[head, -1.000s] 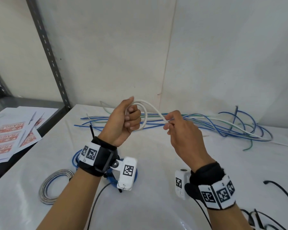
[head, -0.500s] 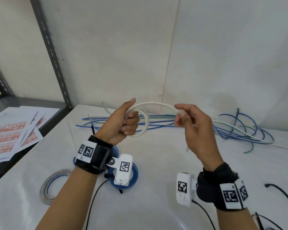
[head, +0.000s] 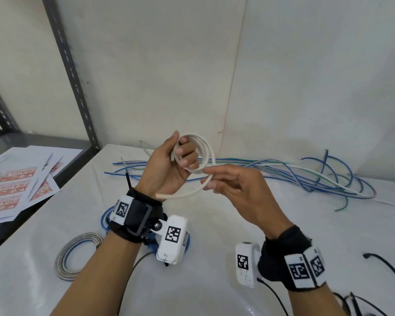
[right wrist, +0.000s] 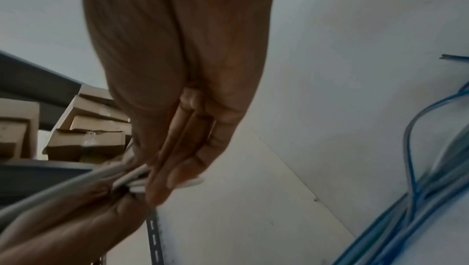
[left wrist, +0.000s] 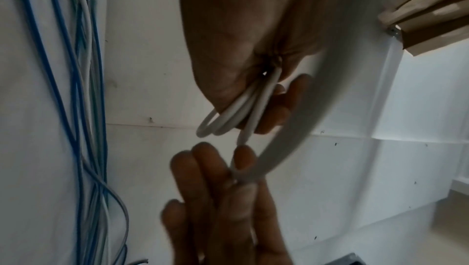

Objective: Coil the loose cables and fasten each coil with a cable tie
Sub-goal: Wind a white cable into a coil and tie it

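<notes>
— While the count is being taken, what is recorded on the white table (head: 214, 224)?

— One white round cable (head: 205, 153) is held above the table, wound into about three loops. One loose bundle of blue, green and white wires (head: 306, 176) is laid along the far edge by the wall. Two finished coils are noted near the left forearm: one grey-and-blue coil (head: 78, 256) lying flat, and one blue coil (head: 105, 215) largely hidden under the left wrist. Black cables (head: 385, 267) are seen at the right edge; their number cannot be told. Several printed sheets marked FRAGILE (head: 14, 185) are spread on the grey shelf to the left.

— How are the fingers found?

— The left hand (head: 169, 169) is curled around the loops, with the thumb up behind them and the fingers folded across the front. The right hand (head: 235, 190) is held just beside it, its fingers mostly extended and close together. The tail of the white cable is pinched between the right thumb and forefinger (head: 211, 171), close under the coil. The free end (head: 160, 196) is seen sticking out towards the left wrist.

— Is a cable tie fitted on the white coil?

— It cannot be told from these views.
</notes>
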`<state>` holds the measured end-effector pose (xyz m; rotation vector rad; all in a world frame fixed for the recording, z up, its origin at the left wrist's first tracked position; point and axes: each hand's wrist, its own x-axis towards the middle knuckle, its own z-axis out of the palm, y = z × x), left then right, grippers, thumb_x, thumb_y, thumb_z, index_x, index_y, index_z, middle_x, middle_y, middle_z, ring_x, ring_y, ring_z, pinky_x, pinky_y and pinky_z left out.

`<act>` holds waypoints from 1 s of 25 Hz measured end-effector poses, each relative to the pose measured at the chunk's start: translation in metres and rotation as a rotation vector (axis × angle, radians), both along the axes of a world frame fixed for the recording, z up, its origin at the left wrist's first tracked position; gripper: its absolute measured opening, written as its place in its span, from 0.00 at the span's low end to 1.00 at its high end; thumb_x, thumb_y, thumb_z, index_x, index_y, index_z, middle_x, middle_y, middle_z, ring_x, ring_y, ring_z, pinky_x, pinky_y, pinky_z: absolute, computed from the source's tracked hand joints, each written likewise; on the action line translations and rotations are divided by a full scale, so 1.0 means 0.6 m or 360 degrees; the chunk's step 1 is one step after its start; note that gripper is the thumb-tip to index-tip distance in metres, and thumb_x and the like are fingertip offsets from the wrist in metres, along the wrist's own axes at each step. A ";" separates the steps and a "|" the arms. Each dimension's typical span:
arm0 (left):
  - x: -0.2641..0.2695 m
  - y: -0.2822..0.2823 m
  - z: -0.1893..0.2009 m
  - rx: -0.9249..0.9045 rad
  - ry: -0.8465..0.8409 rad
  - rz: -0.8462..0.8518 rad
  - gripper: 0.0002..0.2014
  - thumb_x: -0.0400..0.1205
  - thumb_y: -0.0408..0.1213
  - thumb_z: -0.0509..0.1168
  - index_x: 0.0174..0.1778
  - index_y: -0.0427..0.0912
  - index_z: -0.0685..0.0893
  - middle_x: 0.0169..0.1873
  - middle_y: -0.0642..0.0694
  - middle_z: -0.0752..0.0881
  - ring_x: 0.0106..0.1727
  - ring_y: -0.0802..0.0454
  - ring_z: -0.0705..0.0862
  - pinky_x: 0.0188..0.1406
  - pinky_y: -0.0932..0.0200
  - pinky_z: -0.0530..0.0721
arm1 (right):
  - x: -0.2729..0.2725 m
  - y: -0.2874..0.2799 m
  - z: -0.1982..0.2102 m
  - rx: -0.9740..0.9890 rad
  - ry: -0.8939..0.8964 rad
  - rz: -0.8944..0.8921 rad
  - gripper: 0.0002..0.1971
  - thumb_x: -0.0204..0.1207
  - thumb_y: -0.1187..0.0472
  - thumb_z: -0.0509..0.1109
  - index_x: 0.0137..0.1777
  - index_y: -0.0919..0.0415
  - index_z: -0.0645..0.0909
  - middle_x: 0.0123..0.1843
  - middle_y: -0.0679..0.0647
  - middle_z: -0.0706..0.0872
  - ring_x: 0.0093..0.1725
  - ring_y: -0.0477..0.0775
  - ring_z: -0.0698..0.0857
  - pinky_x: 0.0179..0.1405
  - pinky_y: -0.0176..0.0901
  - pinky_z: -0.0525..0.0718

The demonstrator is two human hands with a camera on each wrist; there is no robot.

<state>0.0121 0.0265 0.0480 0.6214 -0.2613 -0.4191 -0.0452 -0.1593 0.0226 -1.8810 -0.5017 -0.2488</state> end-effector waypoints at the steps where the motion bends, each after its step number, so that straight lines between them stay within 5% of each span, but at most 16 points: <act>1: -0.005 -0.008 0.001 -0.0009 -0.0012 0.0014 0.18 0.92 0.46 0.48 0.39 0.45 0.72 0.22 0.54 0.71 0.22 0.57 0.71 0.27 0.63 0.77 | -0.003 0.008 0.004 0.0066 -0.0115 -0.0080 0.07 0.81 0.66 0.75 0.55 0.55 0.89 0.41 0.49 0.94 0.42 0.50 0.93 0.44 0.33 0.85; 6: -0.021 -0.035 -0.001 -0.0002 -0.0014 0.0165 0.24 0.90 0.46 0.53 0.33 0.41 0.84 0.32 0.45 0.88 0.37 0.47 0.89 0.42 0.56 0.90 | -0.008 0.029 0.003 0.0114 -0.0448 -0.0424 0.05 0.82 0.56 0.73 0.48 0.56 0.85 0.29 0.46 0.86 0.29 0.49 0.87 0.28 0.41 0.81; 8: -0.021 -0.037 0.002 -0.0041 -0.0026 0.0219 0.17 0.89 0.45 0.54 0.37 0.42 0.76 0.24 0.50 0.79 0.28 0.52 0.82 0.34 0.58 0.86 | -0.003 0.034 -0.009 -0.0088 -0.0514 -0.0462 0.07 0.81 0.55 0.76 0.48 0.58 0.87 0.27 0.44 0.84 0.28 0.48 0.85 0.28 0.44 0.81; 11: -0.015 -0.033 -0.002 0.0237 -0.0087 0.0328 0.19 0.92 0.45 0.49 0.36 0.45 0.68 0.18 0.54 0.61 0.17 0.59 0.60 0.18 0.63 0.61 | -0.004 0.040 -0.010 -0.0082 -0.0444 -0.0388 0.07 0.78 0.55 0.79 0.44 0.58 0.89 0.27 0.46 0.85 0.27 0.46 0.83 0.28 0.46 0.81; 13: -0.017 -0.028 -0.002 0.0601 -0.0175 0.0345 0.23 0.93 0.49 0.48 0.33 0.44 0.68 0.18 0.54 0.57 0.17 0.59 0.54 0.19 0.61 0.51 | -0.002 0.031 0.000 0.0126 -0.0509 -0.0505 0.07 0.80 0.54 0.77 0.49 0.57 0.88 0.38 0.48 0.87 0.36 0.45 0.85 0.34 0.44 0.83; 15: -0.029 -0.034 0.000 0.0868 -0.0238 0.0244 0.25 0.92 0.50 0.49 0.30 0.43 0.70 0.19 0.53 0.57 0.17 0.58 0.53 0.19 0.62 0.49 | 0.001 0.020 0.006 0.0151 -0.0552 -0.0541 0.16 0.86 0.50 0.67 0.71 0.50 0.79 0.60 0.50 0.85 0.57 0.47 0.85 0.49 0.36 0.84; 17: -0.042 -0.049 0.000 0.1092 -0.0327 0.0186 0.24 0.92 0.49 0.52 0.34 0.37 0.74 0.20 0.52 0.57 0.18 0.57 0.53 0.18 0.65 0.52 | 0.005 0.026 -0.006 0.0036 -0.0478 -0.0450 0.23 0.89 0.47 0.59 0.82 0.47 0.71 0.68 0.50 0.83 0.63 0.46 0.84 0.56 0.34 0.82; 22: -0.054 -0.086 -0.022 0.1254 -0.0363 0.0370 0.21 0.90 0.45 0.55 0.44 0.30 0.81 0.32 0.39 0.71 0.23 0.53 0.62 0.20 0.64 0.59 | 0.013 0.047 -0.028 0.0085 -0.0657 -0.0843 0.10 0.88 0.59 0.62 0.59 0.61 0.84 0.47 0.47 0.88 0.45 0.41 0.86 0.44 0.35 0.82; 25: -0.065 -0.108 -0.033 0.1190 -0.0302 0.0557 0.22 0.92 0.45 0.55 0.41 0.31 0.81 0.25 0.41 0.73 0.22 0.55 0.67 0.18 0.65 0.63 | 0.011 0.040 -0.020 0.0198 -0.0648 -0.0941 0.03 0.85 0.65 0.67 0.50 0.59 0.80 0.38 0.44 0.84 0.38 0.39 0.83 0.39 0.25 0.75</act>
